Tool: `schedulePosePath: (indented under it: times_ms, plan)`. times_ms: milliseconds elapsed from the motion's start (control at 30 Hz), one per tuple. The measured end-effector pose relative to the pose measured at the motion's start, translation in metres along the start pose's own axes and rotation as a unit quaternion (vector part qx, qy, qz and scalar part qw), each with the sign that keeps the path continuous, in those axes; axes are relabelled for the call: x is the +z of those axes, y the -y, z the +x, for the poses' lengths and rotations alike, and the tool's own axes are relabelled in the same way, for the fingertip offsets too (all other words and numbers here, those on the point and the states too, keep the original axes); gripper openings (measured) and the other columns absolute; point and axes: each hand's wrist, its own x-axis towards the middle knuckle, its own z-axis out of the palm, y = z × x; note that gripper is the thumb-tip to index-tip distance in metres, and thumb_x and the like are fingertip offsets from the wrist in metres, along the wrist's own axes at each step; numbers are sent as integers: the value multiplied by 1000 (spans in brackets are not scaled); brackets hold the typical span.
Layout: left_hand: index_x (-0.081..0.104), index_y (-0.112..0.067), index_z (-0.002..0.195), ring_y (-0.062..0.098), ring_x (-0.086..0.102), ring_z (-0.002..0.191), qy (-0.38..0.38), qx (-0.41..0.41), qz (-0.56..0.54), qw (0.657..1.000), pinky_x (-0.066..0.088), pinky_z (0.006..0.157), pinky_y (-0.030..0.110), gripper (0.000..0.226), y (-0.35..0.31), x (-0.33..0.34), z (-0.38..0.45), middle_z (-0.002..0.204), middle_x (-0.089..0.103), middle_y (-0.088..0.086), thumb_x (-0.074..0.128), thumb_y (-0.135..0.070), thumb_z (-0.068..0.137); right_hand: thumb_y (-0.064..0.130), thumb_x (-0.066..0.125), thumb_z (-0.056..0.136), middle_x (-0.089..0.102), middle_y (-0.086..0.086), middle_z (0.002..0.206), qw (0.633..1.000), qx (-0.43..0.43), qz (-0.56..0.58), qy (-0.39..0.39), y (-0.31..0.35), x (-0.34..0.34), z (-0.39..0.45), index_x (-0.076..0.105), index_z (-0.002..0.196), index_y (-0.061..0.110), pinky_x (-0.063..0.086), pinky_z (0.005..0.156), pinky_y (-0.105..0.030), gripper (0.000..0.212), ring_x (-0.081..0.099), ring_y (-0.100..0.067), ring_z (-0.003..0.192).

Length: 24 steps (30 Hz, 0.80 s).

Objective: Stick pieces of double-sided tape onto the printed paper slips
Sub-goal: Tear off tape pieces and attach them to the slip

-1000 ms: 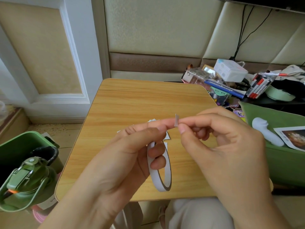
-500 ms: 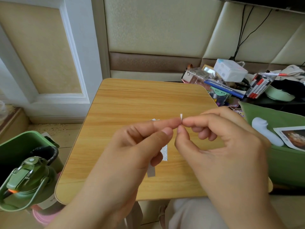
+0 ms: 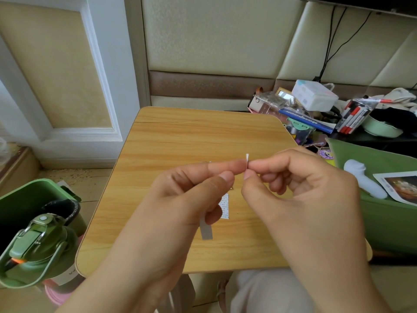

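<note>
Both hands hover over the wooden table (image 3: 180, 136). A small white piece of double-sided tape (image 3: 247, 159) stands upright, pinched at my right hand's (image 3: 304, 195) fingertips and touching the index fingertip of my left hand (image 3: 180, 199). The lower fingers of my left hand hold the tape roll (image 3: 206, 230), seen edge-on as a grey strip. A printed paper slip (image 3: 225, 205) lies on the table under the hands, partly hidden. Another slip's corner (image 3: 209, 162) peeks out behind my left index finger.
A green bin (image 3: 29, 199) and a green bottle (image 3: 33, 249) stand on the floor at the left. Right of the table are a white box (image 3: 313, 96), markers (image 3: 354, 118), a green cushion (image 3: 388, 222), a white object (image 3: 363, 179) and a photo (image 3: 399, 186).
The tape roll has turned from an open ring to edge-on under my left hand. The pinched tape piece has shifted slightly right and up. Over the last half second the hands have barely moved.
</note>
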Motion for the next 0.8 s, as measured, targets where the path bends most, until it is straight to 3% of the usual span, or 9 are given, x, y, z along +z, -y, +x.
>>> schedulePosePath:
  times_ms: [300,500,667,800]
  plan:
    - [78,-13,90,11,32,54,22,-31,-51,998,33,48,19,27,0,-3,2,56,34,0,62,-21,70,16,71,65,62,-1,64,996,56,62,33,-1,-4,2,70,65,23,43,57,-17,7,53,-15,59]
    - [78,-13,89,8,35,52,18,-23,-48,998,34,48,18,25,0,-4,-1,53,39,-4,62,-19,71,31,69,65,63,1,67,997,36,49,46,1,-6,1,71,75,26,46,59,-22,11,55,-19,62]
    - [78,-14,87,7,36,53,11,-11,-29,999,34,48,19,24,1,-3,-2,53,42,-6,61,-19,71,17,71,67,61,2,65,998,28,34,42,0,-6,1,70,66,26,44,58,-22,9,54,-19,61]
    - [78,-14,88,7,35,53,14,-9,-29,999,33,48,19,24,1,-3,-2,53,41,-5,61,-19,71,21,68,67,61,3,66,999,19,30,37,-1,-5,1,70,69,25,44,58,-24,5,54,-19,61]
